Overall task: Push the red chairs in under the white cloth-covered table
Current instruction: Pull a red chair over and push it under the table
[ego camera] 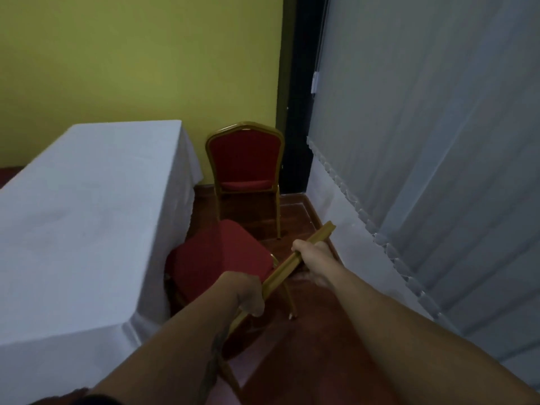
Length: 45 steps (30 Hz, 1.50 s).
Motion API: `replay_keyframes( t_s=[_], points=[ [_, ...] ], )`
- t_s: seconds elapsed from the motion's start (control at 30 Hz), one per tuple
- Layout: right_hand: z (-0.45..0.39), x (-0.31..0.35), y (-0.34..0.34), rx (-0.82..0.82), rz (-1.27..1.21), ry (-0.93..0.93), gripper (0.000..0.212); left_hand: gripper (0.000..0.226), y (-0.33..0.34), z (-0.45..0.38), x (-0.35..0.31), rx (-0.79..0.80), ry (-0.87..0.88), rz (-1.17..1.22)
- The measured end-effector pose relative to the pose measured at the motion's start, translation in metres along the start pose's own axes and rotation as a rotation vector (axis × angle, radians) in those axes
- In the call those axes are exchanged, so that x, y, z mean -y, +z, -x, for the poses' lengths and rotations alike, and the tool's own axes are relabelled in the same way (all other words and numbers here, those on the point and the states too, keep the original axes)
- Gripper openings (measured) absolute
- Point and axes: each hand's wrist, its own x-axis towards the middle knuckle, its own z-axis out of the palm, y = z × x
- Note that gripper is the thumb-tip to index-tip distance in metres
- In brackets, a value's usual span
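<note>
A red chair with a gold frame stands right below me, its seat pointing at the white cloth-covered table on the left. The seat's front edge touches the hanging cloth. My left hand grips the near end of the chair's gold top rail. My right hand grips the same rail farther along. A second red chair stands apart at the far end of the table, against the yellow wall, facing me.
Grey vertical blinds run along the right side, leaving a narrow strip of dark wooden floor between them and the table. A yellow wall closes the far end, with a dark corner post beside it.
</note>
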Motion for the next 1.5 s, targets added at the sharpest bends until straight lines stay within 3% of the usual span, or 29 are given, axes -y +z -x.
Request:
replay_keyframes(
  t_s=[0.13,0.33,0.73,0.87,1.03,1.5],
  points=[
    [-0.023,0.009,0.001,0.062,0.025,-0.023,0.027,0.044,-0.008,-0.005,-0.001,0.007,-0.078,0.081],
    [-0.064,0.024,-0.014,0.205,0.087,0.008,0.046,0.039,-0.023,-0.017,-0.033,-0.012,-0.225,0.174],
    [-0.126,0.069,-0.028,0.466,0.260,0.050,0.064,0.046,-0.045,-0.054,-0.076,-0.104,-0.429,0.431],
    [-0.153,0.086,-0.015,0.463,0.280,0.065,0.055,0.048,-0.055,-0.069,-0.069,-0.160,-0.455,0.511],
    [-0.182,0.117,0.001,0.459,0.394,0.047,0.008,0.048,-0.073,-0.095,-0.057,-0.219,-0.432,0.568],
    [-0.248,0.166,0.051,0.527,0.535,0.003,0.007,0.059,-0.128,-0.150,-0.010,-0.152,-0.411,0.633]
  ],
)
